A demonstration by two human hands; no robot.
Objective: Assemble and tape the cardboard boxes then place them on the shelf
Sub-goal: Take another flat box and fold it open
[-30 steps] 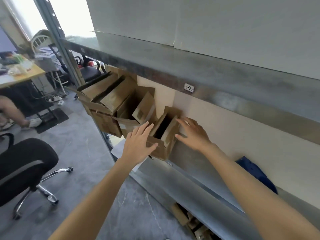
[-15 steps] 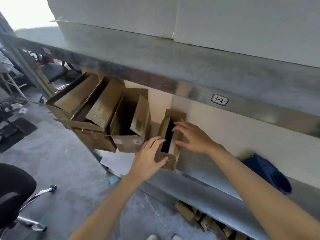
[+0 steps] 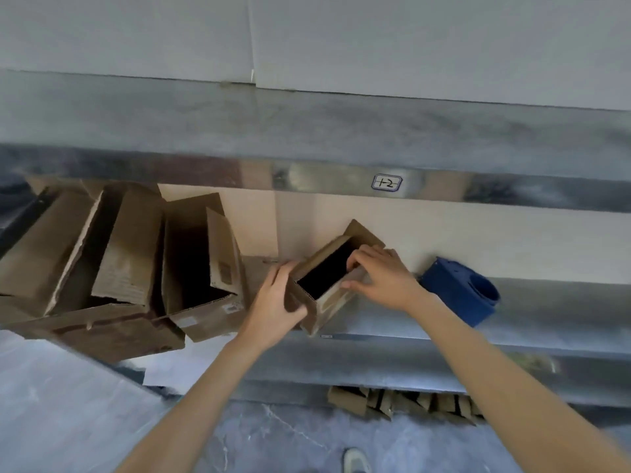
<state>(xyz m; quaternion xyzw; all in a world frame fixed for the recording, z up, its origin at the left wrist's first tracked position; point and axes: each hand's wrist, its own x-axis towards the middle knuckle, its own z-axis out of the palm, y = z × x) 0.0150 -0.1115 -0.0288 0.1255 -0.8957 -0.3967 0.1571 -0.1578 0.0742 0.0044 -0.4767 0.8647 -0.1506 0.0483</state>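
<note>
Cardboard box: small, open-topped, on shelf front edge, long axis slanting back-right.
Left hand: clasps near-left end.
Right hand: grip on far-right rim, seemingly closed.
Nearer: left.

The small box was brown cardboard, and its open inside looked black. The bigger boxes on the left were the same brown, with pale torn edges and small white labels. The shelf was dull grey metal. A blue object lay on the right of it. The white tag on the upper shelf beam had a dark outline and black handwriting. The floor was grey with thin white veins like marble.
</note>
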